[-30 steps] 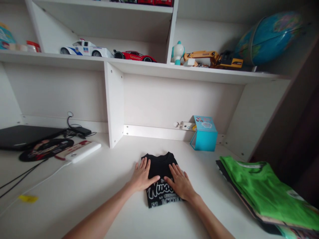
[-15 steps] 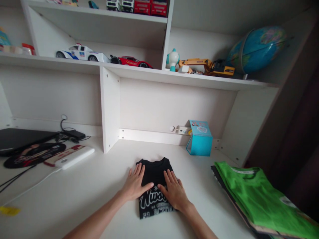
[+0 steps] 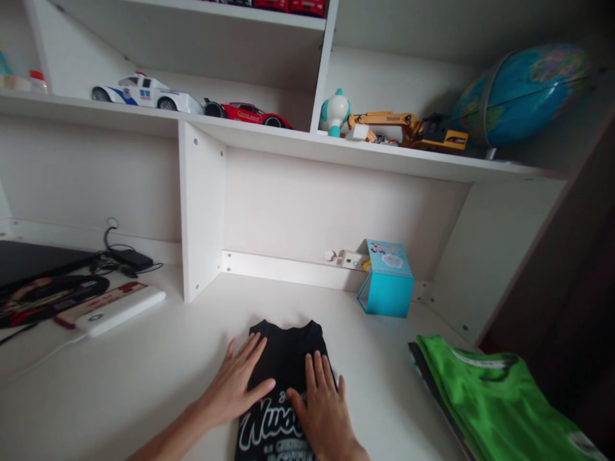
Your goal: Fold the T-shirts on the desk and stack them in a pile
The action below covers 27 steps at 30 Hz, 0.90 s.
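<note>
A folded black T-shirt with white lettering lies on the white desk in front of me. My left hand rests flat on the shirt's left side, fingers spread and open. My right hand lies flat on its right side over the print, fingers stretched out. Neither hand holds anything. The shirt's lower edge runs out of the bottom of the frame.
A stack of folded clothes topped by a green shirt lies at the right. A blue box stands by the back wall. A white power bank, cables and a dark laptop are at the left. Toy cars, an excavator and a globe sit on the shelf above.
The view has tilted up and shifted, so the shirt and my hands appear lower in frame. Both hands have stayed flat on the black shirt, sliding slightly toward me.
</note>
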Motion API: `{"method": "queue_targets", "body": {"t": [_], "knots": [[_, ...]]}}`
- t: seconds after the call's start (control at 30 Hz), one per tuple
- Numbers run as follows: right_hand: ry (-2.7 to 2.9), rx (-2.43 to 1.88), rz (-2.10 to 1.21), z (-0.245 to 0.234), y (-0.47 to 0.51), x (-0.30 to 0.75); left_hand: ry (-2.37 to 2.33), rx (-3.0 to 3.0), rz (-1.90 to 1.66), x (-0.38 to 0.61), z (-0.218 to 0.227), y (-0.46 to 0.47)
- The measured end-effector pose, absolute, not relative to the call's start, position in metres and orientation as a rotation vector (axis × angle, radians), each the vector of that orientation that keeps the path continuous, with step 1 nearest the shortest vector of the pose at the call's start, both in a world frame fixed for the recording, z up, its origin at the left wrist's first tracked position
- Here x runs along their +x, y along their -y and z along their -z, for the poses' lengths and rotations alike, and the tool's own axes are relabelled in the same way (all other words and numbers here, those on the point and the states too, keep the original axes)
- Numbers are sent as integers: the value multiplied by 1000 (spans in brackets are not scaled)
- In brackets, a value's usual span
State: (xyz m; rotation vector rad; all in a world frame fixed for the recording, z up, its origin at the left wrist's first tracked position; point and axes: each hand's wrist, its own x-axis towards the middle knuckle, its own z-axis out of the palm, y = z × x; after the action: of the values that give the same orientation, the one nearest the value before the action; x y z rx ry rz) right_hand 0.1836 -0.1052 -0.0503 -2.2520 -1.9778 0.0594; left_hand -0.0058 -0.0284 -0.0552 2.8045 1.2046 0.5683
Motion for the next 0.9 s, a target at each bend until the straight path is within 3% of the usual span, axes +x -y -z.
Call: {"method": "queue_targets", "body": {"t": [0.33, 0.9], "knots": [[1865, -2231, 69, 70, 95, 183, -1119, 2837, -677, -9, 58, 26], [1816, -2334, -21, 77, 88, 182, -1146, 2874, -668, -7, 49, 34]]}}
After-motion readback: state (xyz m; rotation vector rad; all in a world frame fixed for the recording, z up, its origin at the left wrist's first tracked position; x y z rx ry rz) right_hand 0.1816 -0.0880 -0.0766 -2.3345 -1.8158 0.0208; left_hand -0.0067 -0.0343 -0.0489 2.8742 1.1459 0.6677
